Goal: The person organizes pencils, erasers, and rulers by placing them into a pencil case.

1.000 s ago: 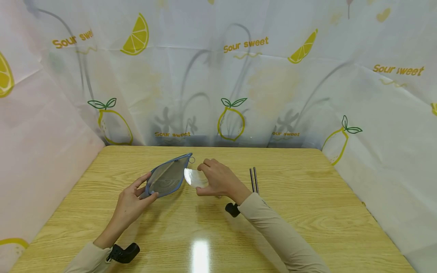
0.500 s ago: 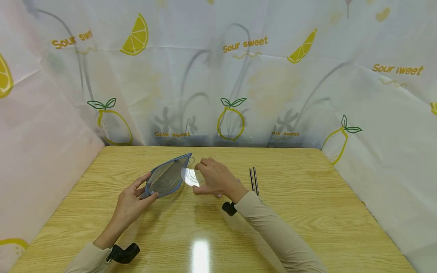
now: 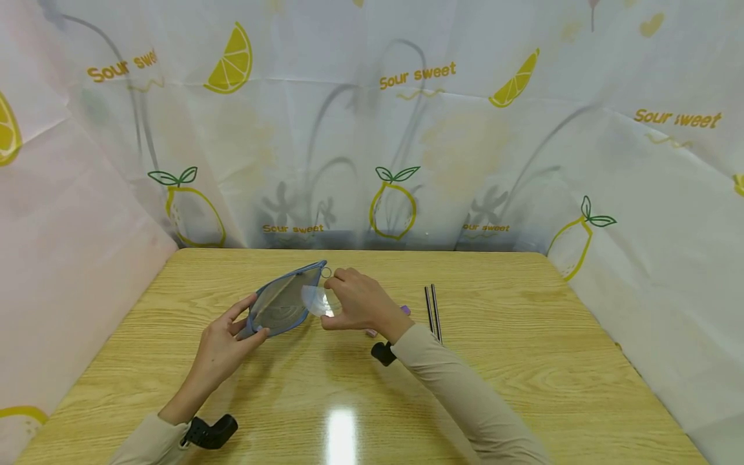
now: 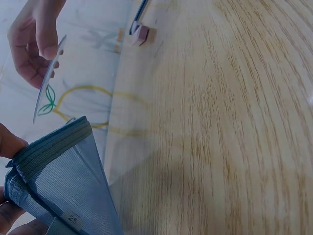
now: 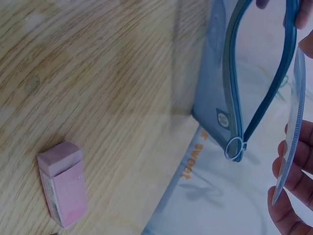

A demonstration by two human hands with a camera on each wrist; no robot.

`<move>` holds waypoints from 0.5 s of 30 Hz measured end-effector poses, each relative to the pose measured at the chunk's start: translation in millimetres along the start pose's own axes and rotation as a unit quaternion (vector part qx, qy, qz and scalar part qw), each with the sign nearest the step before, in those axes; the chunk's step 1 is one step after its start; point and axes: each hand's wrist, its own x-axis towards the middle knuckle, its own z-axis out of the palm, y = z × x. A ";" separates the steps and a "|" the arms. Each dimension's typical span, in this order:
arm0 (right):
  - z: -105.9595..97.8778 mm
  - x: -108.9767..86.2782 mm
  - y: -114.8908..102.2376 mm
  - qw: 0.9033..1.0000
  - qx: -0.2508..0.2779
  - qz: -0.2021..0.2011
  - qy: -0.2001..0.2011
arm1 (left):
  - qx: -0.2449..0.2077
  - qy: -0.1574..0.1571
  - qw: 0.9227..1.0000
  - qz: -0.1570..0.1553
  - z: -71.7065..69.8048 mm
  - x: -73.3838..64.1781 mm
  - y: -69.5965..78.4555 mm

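My left hand (image 3: 222, 343) grips the near left corner of a blue mesh zip pouch (image 3: 290, 294), tilted above the table. The pouch's mouth gapes toward the right, as the right wrist view shows along its zipper (image 5: 232, 73). A faint curved scale shows through the mesh. Between the thumb and fingers of my right hand (image 3: 363, 302) is a clear semicircular protractor (image 3: 314, 299), its edge marked with fine lines. In the head view the protractor's left end overlaps the pouch's right side; the left wrist view shows the protractor (image 4: 48, 78) apart from the zipper edge.
A pink eraser (image 5: 66, 186) lies on the wooden table (image 3: 523, 361), partly behind my right wrist in the head view. A purple end (image 3: 405, 310) shows beyond that wrist. Two dark slim sticks (image 3: 433, 310) lie further right. A patterned curtain surrounds the table's back and sides.
My right hand has moved a little left with the protractor, bringing it over the pouch's right edge in the head view. More of the eraser and purple end shows. The left hand stays still.
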 end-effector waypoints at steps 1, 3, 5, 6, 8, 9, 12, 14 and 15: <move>0.5 0.7 -0.1 1.000 0.000 0.000 -0.001 | 0.000 -0.001 1.000 -0.001 0.0 0.0 0.3; 1.1 1.7 -0.6 1.000 -0.002 0.000 -0.002 | -0.001 -0.001 1.000 -0.004 0.0 -0.2 0.7; 1.5 2.4 -1.3 1.000 0.001 0.001 -0.003 | 0.000 -0.001 1.000 -0.005 0.0 -0.1 0.9; 1.6 2.6 -1.5 1.000 0.003 0.002 -0.004 | 0.001 -0.001 1.000 -0.005 0.0 -0.1 0.8; 2.0 3.2 -1.8 1.000 0.006 0.002 -0.006 | 0.001 -0.001 1.000 -0.006 0.2 0.0 0.4; 2.2 3.5 -1.9 1.000 0.008 0.002 -0.006 | 0.003 -0.001 1.000 -0.007 0.3 -0.1 0.3; 3.5 4.9 -1.8 1.000 0.010 0.002 -0.007 | 0.004 -0.001 1.000 -0.008 0.4 -0.3 -0.8; 4.8 6.2 -1.6 1.000 0.008 0.001 -0.008 | 0.003 -0.001 1.000 -0.008 0.4 -0.3 -1.3; 5.5 6.8 -1.5 1.000 0.007 0.002 -0.008 | 0.002 0.000 1.000 -0.008 0.4 -0.3 -1.4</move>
